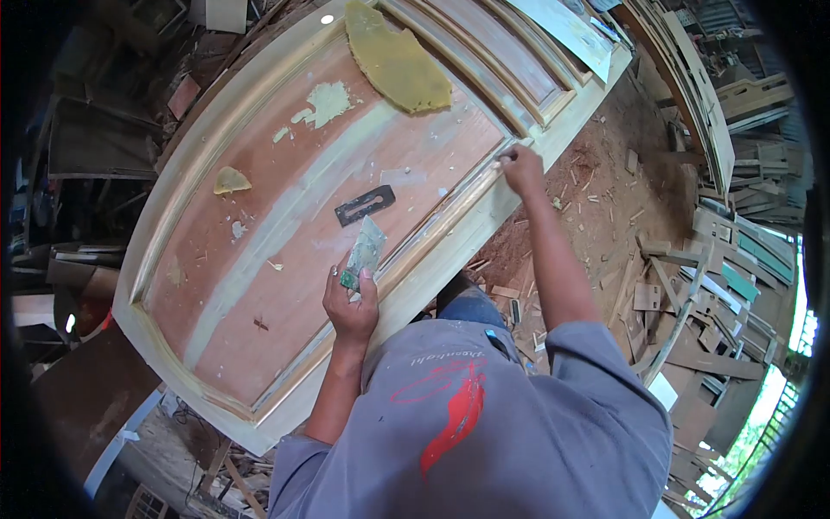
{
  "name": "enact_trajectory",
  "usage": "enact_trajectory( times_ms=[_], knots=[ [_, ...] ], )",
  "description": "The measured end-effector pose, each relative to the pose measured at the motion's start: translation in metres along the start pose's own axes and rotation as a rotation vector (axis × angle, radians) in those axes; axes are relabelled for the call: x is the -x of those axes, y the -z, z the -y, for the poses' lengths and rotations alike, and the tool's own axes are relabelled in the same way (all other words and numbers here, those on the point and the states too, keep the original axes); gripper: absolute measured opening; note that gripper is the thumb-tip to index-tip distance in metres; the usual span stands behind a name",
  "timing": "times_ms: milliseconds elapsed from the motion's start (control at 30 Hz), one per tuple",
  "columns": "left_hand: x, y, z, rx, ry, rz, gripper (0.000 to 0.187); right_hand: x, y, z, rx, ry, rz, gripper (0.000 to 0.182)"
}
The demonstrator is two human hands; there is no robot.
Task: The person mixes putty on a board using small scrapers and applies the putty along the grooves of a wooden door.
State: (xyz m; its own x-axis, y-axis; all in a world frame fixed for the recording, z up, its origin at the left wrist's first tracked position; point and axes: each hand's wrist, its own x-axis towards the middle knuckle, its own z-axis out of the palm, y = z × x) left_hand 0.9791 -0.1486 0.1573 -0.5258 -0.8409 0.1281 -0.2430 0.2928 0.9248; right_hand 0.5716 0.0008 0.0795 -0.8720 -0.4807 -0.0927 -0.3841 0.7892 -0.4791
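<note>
My left hand (pixel 352 304) is closed round a small flat greenish piece (pixel 367 246), held upright above the wooden panel (pixel 251 303). My right hand (pixel 524 169) is closed at the panel's near moulding (pixel 450 223), fingertips at its upper end; whatever is between them is too small to make out. Between the hands, a dark slotted plate (pixel 364 206) lies on the reddish panel. Farther up rests a large yellowish irregular sheet (pixel 398 65), with a smaller yellowish piece (pixel 232 180) to the left. A pale smeared band (pixel 285 212) runs along the panel.
A white sheet (pixel 566 33) lies at the panel's upper right. Wood scraps and shavings cover the earthen floor (pixel 596 186) on the right. Stacked boards (pixel 752 95) and a wooden frame (pixel 683 303) stand beyond. A dark board (pixel 95 398) is at lower left.
</note>
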Motion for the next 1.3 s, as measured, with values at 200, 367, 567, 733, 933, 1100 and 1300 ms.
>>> enact_trajectory(
  times_ms=[200, 367, 567, 733, 933, 1100, 1300],
  knots=[
    [0.01, -0.002, 0.011, -0.027, 0.044, 0.032, 0.038, -0.039, 0.001, -0.017, 0.181, 0.042, 0.12, 0.014],
    [0.007, -0.009, 0.009, -0.019, 0.095, 0.031, 0.038, -0.03, -0.004, -0.002, 0.232, 0.116, 0.145, 0.012],
    [-0.011, -0.021, 0.0, 0.004, 0.066, 0.008, 0.034, -0.005, -0.028, 0.0, 0.25, 0.282, 0.129, 0.012],
    [-0.022, -0.025, 0.001, -0.01, 0.019, 0.04, 0.034, 0.05, -0.048, 0.034, 0.179, 0.273, 0.185, 0.01],
    [-0.027, -0.026, 0.005, 0.013, 0.054, 0.054, 0.034, 0.125, -0.066, 0.087, 0.066, 0.214, 0.286, 0.009],
    [-0.028, -0.019, 0.003, 0.001, 0.051, 0.046, 0.033, 0.093, -0.053, 0.058, -0.074, 0.012, 0.267, 0.009],
    [-0.015, -0.014, 0.007, -0.038, 0.102, 0.021, 0.034, -0.032, 0.029, -0.012, 0.077, -0.023, 0.008, 0.017]
  ],
)
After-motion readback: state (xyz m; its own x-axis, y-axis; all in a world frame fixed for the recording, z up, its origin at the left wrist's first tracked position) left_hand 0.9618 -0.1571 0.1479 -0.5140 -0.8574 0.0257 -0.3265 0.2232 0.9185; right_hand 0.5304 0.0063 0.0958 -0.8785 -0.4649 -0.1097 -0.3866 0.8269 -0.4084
